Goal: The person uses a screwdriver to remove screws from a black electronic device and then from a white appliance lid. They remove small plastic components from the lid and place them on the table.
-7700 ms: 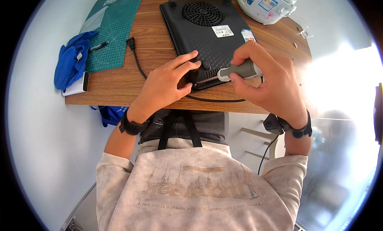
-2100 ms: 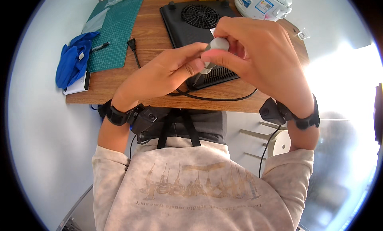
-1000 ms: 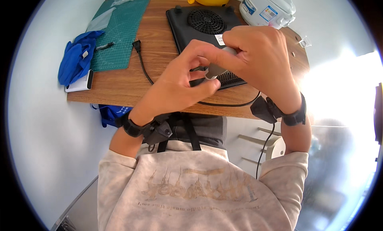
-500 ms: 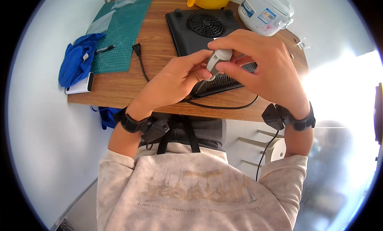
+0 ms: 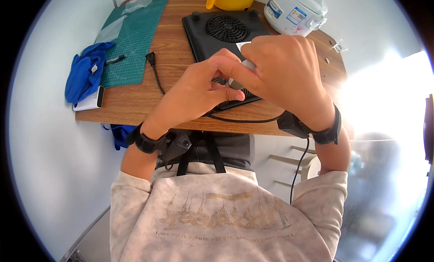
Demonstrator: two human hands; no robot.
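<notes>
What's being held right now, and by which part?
A screwdriver, by its handle, in the right hand. The left hand curls around the handle's lower end; can't tell if it grips too.

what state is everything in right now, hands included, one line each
right hand: closed around the gray-handled tool
left hand: fingers bent beside the tool, grip unclear
gray-handled tool: held above the black appliance, tip hidden
black appliance: lying flat, round vent facing up
power plug: unplugged, lying loose
blue cloth: bunched up
green mat: lying flat
white cooker: upright
</notes>
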